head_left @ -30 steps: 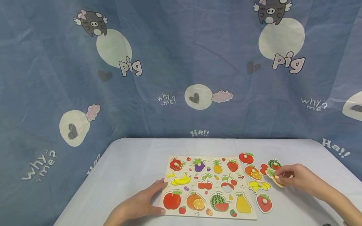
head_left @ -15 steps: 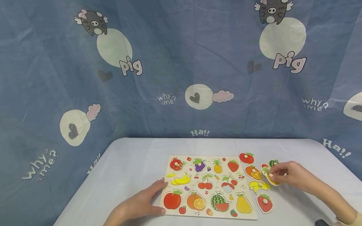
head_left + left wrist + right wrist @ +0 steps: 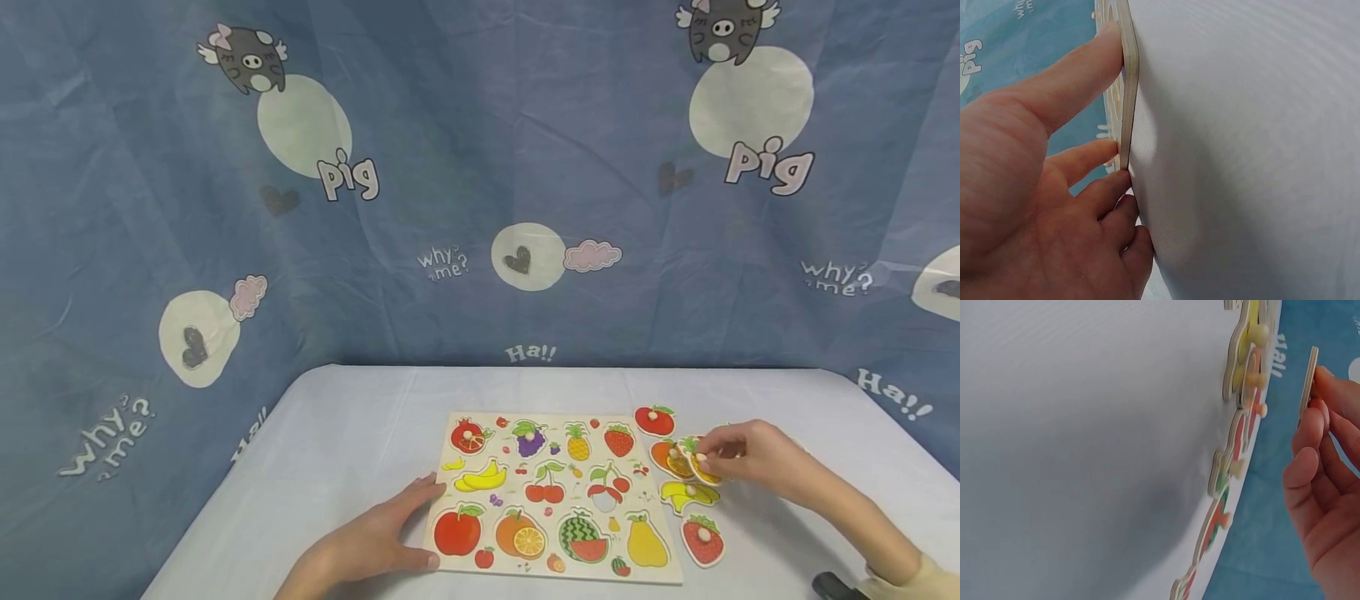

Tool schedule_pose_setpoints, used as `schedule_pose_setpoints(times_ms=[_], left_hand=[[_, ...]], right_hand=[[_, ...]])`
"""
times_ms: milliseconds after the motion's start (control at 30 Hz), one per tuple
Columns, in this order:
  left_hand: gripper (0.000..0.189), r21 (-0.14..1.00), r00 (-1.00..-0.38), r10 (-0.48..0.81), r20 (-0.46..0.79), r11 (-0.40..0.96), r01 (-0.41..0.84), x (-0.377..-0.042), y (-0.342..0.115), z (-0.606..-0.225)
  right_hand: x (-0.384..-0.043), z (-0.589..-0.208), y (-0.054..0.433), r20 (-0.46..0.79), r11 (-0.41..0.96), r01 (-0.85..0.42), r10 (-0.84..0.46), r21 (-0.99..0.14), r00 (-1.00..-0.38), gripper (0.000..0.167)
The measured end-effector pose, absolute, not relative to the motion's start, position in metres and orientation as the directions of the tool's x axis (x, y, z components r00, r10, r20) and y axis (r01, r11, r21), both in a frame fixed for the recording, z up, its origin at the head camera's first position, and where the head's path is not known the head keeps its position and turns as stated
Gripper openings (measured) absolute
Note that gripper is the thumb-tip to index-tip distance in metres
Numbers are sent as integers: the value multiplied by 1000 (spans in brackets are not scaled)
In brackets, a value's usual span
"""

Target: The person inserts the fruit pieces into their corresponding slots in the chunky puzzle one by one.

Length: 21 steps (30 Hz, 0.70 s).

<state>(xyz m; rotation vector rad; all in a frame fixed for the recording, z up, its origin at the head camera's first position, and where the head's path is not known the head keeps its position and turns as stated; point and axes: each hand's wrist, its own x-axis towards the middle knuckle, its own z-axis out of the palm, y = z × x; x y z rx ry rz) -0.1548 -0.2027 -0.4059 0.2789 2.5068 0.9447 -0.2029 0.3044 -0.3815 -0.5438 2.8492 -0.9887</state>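
"What's the left hand [image 3: 375,533] doing?"

"Thumb and fingers spread along the left edge of the board [image 3: 513,500], which lies flat. The right hand [image 3: 759,454] pinches a green-topped piece [image 3: 703,475], raised off the table [image 3: 360,433], right of the board."

"What's around?"

"Nearest, a black object [image 3: 834,585], cut off by the frame. Then the strawberry [image 3: 702,542] and the bananas [image 3: 686,496], beside the board."

"Anything in the way?"

"From the head, the held piece covers part of the orange [image 3: 662,455], and the right hand hides what's behind it."

"Beyond?"

"A red fruit [image 3: 656,422] near the board's far right corner, then the blue curtain [image 3: 420,317]."
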Motion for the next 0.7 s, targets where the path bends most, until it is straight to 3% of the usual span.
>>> schedule_pose_setpoints(times_ms=[267,700], left_hand=[[87,676,-877,340,-340,736,23,-154,-203,-406],[88,673,-877,344,-336,739,32,-153,-204,-405]], right_hand=[[-207,-379,290,10,706,-288,-370,-647,-929,19],[-215,-376,273,68,722,-355,-395,-594,-916,11]])
